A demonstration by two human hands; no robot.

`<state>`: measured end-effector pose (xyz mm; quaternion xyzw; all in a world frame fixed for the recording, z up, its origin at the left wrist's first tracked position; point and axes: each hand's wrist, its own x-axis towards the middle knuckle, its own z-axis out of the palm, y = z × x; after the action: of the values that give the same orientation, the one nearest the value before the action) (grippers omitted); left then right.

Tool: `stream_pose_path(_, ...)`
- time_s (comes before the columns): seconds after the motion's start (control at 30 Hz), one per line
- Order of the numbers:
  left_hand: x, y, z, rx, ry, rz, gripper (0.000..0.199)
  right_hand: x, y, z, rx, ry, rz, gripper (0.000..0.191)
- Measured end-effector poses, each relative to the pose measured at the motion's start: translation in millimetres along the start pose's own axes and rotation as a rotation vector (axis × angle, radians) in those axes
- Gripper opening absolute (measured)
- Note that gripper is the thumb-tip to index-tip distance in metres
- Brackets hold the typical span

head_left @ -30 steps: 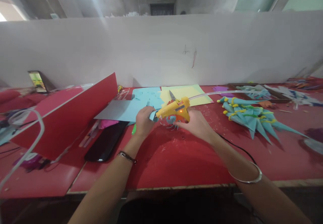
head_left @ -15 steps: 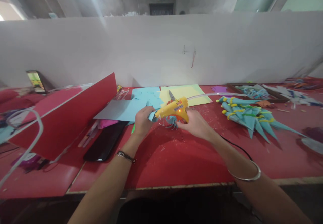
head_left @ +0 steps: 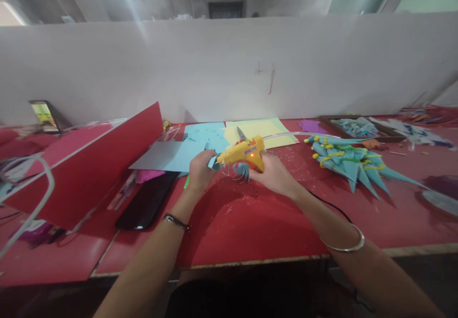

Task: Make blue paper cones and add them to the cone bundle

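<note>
My right hand (head_left: 274, 174) is wrapped round the handle of a yellow hot glue gun (head_left: 236, 153) with a small orange light lit on its side. A long clear glue stick (head_left: 304, 133) runs out of its back. The gun's tip points left, against or just by a small piece of blue paper (head_left: 215, 163) that my left hand (head_left: 201, 170) pinches; my fingers hide most of the piece. Under the gun, a curled, fringed blue paper piece (head_left: 242, 171) lies on the red table (head_left: 243, 232). Behind the gun, a scissor blade (head_left: 241, 133) sticks up over the yellow paper (head_left: 272, 129).
Several blue paper cones with yellow tips (head_left: 352, 163) lie grouped at right, before a brown tray (head_left: 386, 134) of scraps. At left are blue sheets (head_left: 162, 155), a black phone (head_left: 146, 203) and a standing red board (head_left: 107, 165). A white partition (head_left: 143, 69) rises behind.
The whole scene has shifted slightly left and up in view. Both hands keep their holds; the blue paper piece in my left hand shows a little darker and turned slightly.
</note>
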<state>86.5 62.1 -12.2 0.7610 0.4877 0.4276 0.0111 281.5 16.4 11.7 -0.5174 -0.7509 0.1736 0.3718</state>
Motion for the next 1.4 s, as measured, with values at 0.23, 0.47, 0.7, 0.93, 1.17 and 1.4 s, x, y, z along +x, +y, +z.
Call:
stream_pose_path(0.23,2.4,-2.3,-4.8,0.064,0.003,0.077,0.003,1.2,1.6,-1.5,-0.024,-0.01,-0.035,0.02)
stream_pose_path(0.47,3.4,-1.2,-7.5,0.069,-0.008,0.069,0.005,1.5,1.6,-3.6,-0.084,-0.027,-0.018,0.024)
stream_pose_path(0.7,3.6,-2.3,-6.5,0.093,-0.003,0.081,0.004,2.3,6.1,-4.8,-0.161,-0.002,-0.042,0.027)
stream_pose_path(0.93,2.7,-4.8,-5.7,0.152,-0.014,0.091,0.006,2.5,8.8,-4.6,-0.323,0.041,-0.031,0.031)
stream_pose_path(1.17,1.5,-3.0,-4.8,0.207,-0.041,0.08,0.006,1.4,6.9,-6.9,-0.421,0.022,-0.001,0.04)
stream_pose_path(1.4,2.0,-2.0,-4.4,0.211,-0.076,0.071,0.003,1.1,3.7,-9.4,-0.521,0.058,0.021,0.045)
